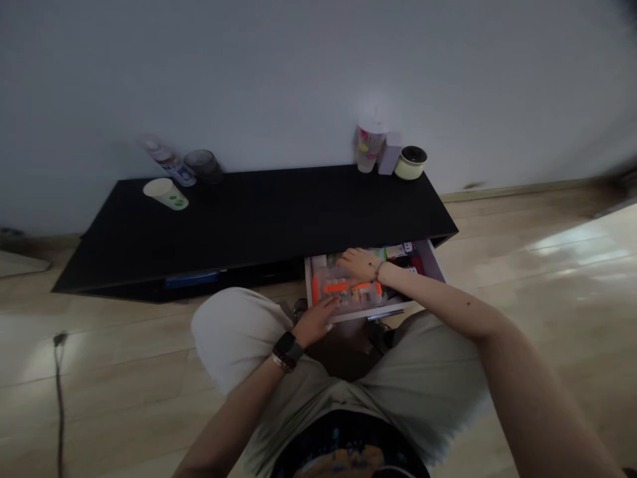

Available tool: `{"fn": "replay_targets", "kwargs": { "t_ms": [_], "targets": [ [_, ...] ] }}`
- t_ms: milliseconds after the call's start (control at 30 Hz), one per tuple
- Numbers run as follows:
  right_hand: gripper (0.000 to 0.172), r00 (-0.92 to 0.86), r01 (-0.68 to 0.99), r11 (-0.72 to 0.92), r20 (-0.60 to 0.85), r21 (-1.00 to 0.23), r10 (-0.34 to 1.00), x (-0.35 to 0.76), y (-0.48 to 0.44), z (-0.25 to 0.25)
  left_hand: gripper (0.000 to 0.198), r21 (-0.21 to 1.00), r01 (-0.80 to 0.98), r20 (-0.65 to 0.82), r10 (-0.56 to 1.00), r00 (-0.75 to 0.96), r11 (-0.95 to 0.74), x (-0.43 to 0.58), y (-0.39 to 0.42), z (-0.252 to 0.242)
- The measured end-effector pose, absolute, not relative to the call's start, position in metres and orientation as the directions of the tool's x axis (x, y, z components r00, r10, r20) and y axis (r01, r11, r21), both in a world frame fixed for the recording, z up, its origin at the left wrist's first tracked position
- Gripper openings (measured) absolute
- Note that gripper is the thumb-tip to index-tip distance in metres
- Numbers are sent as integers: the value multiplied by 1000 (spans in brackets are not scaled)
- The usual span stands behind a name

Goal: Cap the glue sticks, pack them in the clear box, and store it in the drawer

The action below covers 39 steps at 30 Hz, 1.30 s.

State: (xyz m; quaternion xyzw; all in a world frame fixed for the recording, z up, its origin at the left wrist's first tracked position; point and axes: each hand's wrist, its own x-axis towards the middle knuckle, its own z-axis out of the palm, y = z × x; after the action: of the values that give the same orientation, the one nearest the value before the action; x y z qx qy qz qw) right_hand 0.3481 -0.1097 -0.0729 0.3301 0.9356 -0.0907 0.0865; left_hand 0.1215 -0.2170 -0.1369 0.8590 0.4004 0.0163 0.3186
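A person sits before a low black table [279, 216], and its drawer [432, 262] stands out at the right part of the front. Inside the drawer, at its left side, lies a clear plastic box [344, 297] with orange pieces showing. The left hand [317, 321], with a watch [287, 346] on its wrist, has its fingertips at the near edge of this box. The right hand [359, 264] lies over the far part of the box, palm down. For both hands, one cannot tell whether the grip is pinching the box or only resting there. On the table, a paper cup [172, 198] is at the left, and a cream jar [409, 167] with dark lid is at the right.
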Motion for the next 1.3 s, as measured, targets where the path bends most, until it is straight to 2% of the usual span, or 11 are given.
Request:
{"fn": "replay_targets", "kwargs": {
  "t_ms": [167,300,433,567,833,1033,1300],
  "targets": [
    [114,-742,627,777,-340,-51,577,372,-124,-81,91,261,796,-85,808,583,-546,126,-200,-126],
    [125,-757,589,808,-349,2,553,379,-129,-101,97,122,816,-36,819,572,-565,130,-181,-117],
    [124,-753,617,782,-220,88,620,379,-117,-115,100,59,832,-11,833,553,-552,134,-163,-113],
    [121,-704,689,718,-140,100,696,381,-101,-118,100,33,837,-18,837,547,-547,135,-143,-113],
    [108,-605,782,614,-105,109,789,381,-85,-113,93,24,854,-1,854,521,-520,130,-99,-118],
    [97,-525,835,533,-92,139,846,377,-83,-99,91,70,853,29,856,517,-518,131,-82,-118],
    [83,-494,858,501,-83,111,865,374,-75,-101,82,101,857,5,862,508,-506,130,-70,-120]
  ]
}}
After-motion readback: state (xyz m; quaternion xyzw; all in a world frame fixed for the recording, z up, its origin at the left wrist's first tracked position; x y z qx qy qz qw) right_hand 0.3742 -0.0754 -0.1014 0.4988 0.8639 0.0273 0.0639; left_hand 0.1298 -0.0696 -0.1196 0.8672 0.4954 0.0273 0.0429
